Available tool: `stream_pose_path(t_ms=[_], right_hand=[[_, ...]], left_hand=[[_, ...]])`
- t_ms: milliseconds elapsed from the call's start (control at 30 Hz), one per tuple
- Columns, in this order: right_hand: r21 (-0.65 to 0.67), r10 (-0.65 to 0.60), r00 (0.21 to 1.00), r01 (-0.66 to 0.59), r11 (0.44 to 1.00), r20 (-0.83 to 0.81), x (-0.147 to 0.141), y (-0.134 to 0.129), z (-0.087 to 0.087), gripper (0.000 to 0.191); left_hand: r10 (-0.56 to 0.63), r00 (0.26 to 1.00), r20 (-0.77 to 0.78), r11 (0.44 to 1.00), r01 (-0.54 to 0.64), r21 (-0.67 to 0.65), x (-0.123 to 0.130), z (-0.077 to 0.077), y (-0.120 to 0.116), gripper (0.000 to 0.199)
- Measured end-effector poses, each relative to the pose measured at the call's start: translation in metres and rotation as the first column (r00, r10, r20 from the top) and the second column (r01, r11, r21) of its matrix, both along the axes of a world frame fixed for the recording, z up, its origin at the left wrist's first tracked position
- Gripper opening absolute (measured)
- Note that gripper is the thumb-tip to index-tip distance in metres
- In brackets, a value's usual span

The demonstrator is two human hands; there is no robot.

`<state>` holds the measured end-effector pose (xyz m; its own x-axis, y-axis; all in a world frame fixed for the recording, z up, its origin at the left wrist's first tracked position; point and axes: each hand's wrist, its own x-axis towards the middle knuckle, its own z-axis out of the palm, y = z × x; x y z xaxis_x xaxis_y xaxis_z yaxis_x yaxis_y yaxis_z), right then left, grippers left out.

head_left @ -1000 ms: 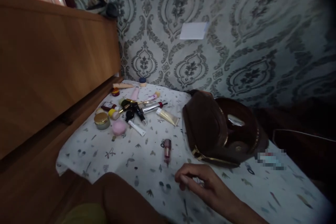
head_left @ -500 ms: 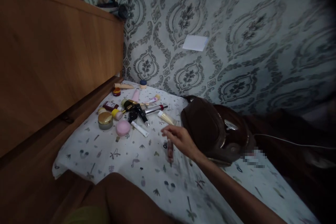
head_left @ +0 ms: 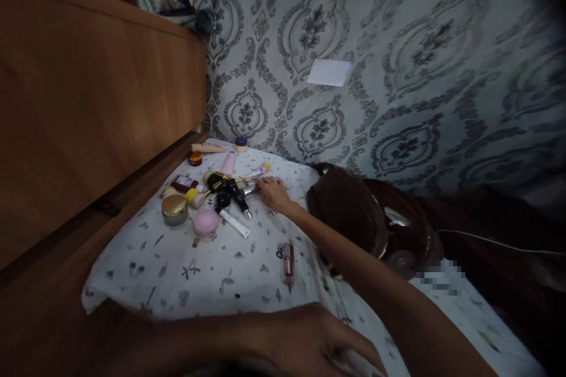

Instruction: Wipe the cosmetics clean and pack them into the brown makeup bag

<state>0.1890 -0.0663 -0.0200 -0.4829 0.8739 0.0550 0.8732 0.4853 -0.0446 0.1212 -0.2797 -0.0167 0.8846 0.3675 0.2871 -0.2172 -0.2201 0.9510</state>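
I see the silver tube [head_left: 251, 189] on the printed cloth [head_left: 177, 271], just at the fingertips of the right hand [head_left: 275, 194], on their left side; its visible part runs almost crosswise, slightly away from me at the hand's end, and the fingers cover the rest. The right hand is clearly the nearer one; its fingers bend down over the tube, but I cannot tell if they have closed on it. The black tube [head_left: 240, 200] lies close on the other side, pointing toward me, so I judge that there is little room on the left.

The left hand [head_left: 313, 336] is low and close to my camera, blurred; a pale thing [head_left: 354, 362] shows at its fingers, and I cannot tell if it is gripped.

Of containers, I see the gold-lidded jar [head_left: 174, 210] upright, with its lid on; the pink pot [head_left: 206, 222] just beside it; the blue-lidded jar [head_left: 241, 144] far back, near the wall [head_left: 269, 94]; the brown bag [head_left: 345, 206] stands to the right, its contents hidden from me.
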Motion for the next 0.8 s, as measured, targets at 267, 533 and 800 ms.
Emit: stream_pose_path(t_ms=[267,533,800], right_hand=[[0.031,0.041,0.999,-0.042,0.999,0.013,0.005,0.003,-0.008,0.03],[0.0,0.04,0.998,-0.04,0.999,-0.056,0.008,0.012,-0.017,0.042],[0.045,-0.064,0.972,0.076,0.996,-0.227,-0.003,0.021,-0.021,0.032]], left_hand=[[0.237,0.95,-0.204,0.933,-0.164,0.321,0.002,-0.037,0.029,0.036],[0.171,0.938,-0.302,0.692,0.103,0.715,0.005,-0.048,0.039,0.032],[0.123,0.914,-0.387,0.726,0.183,0.663,0.007,-0.058,0.048,0.044]])
